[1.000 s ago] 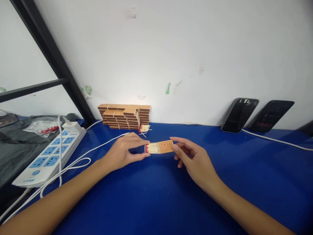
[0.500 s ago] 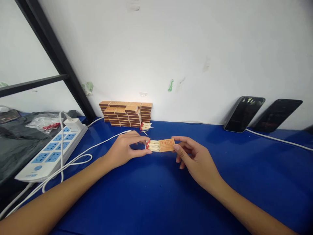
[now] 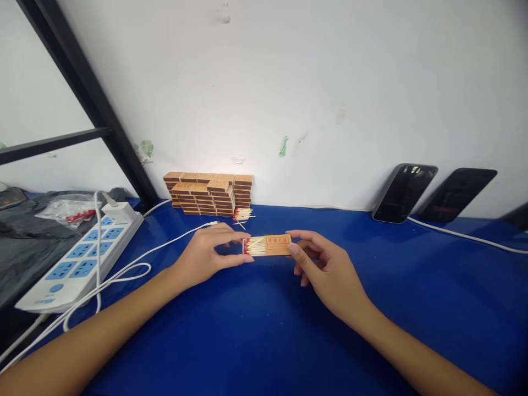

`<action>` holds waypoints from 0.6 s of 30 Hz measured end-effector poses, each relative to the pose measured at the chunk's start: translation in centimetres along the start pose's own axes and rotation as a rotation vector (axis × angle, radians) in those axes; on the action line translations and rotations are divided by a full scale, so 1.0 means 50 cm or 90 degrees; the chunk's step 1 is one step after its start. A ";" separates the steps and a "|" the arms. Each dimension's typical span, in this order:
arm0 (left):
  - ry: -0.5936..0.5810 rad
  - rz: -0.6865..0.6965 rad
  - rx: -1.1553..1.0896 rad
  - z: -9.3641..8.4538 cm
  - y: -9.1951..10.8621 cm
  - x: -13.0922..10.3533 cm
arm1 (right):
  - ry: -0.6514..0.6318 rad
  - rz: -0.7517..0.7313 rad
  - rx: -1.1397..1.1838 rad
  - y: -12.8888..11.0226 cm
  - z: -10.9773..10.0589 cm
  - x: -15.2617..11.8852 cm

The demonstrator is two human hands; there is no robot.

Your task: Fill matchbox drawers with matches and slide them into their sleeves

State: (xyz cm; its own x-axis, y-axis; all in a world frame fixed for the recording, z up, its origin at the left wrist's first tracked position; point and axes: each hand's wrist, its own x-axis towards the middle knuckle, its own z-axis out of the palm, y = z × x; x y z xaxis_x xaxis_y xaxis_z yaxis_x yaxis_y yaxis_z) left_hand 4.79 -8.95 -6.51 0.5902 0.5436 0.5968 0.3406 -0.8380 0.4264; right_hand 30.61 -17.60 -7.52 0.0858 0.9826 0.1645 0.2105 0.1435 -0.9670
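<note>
A matchbox [image 3: 278, 245] with an orange printed sleeve is held level above the blue table, its tray of red-tipped matches [image 3: 256, 246] slid partly out to the left. My left hand [image 3: 212, 250] pinches the tray's left end between thumb and fingers. On the sleeve's right end, my right hand [image 3: 324, 264] grips with thumb and index finger, the other fingers curled below. Behind them, stacked matchboxes [image 3: 202, 195] stand against the wall, and loose matches [image 3: 243, 214] lie at the stack's right foot.
On the left are a white power strip [image 3: 78, 258] with a plug, looping white cables [image 3: 136, 270], and a plastic bag [image 3: 66, 209] holding red pieces. A black phone [image 3: 404, 193] leans on the wall at the right. A black metal frame [image 3: 94, 102] rises at the left.
The matchbox looks more level, and its tray sticks out a little further with a match lying slantwise on top. The whole view has shifted slightly.
</note>
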 end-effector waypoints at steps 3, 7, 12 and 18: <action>-0.002 0.021 0.006 -0.001 0.002 0.001 | -0.004 0.002 -0.002 -0.003 -0.001 0.001; -0.008 0.042 0.004 -0.001 0.005 0.003 | -0.001 0.002 -0.005 -0.002 0.000 0.002; -0.035 0.049 0.059 -0.004 0.015 0.002 | 0.010 0.026 -0.003 -0.007 -0.002 0.005; -0.075 0.061 0.068 -0.010 0.026 0.002 | -0.005 0.062 0.038 -0.014 -0.004 0.006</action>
State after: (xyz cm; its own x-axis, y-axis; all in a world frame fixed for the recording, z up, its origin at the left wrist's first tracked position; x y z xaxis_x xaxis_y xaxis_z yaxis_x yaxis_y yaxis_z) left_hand 4.90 -9.97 -5.56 0.7037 0.4565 0.5445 0.3503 -0.8896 0.2931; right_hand 30.67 -17.43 -6.77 0.0952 0.9931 0.0677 0.1433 0.0536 -0.9882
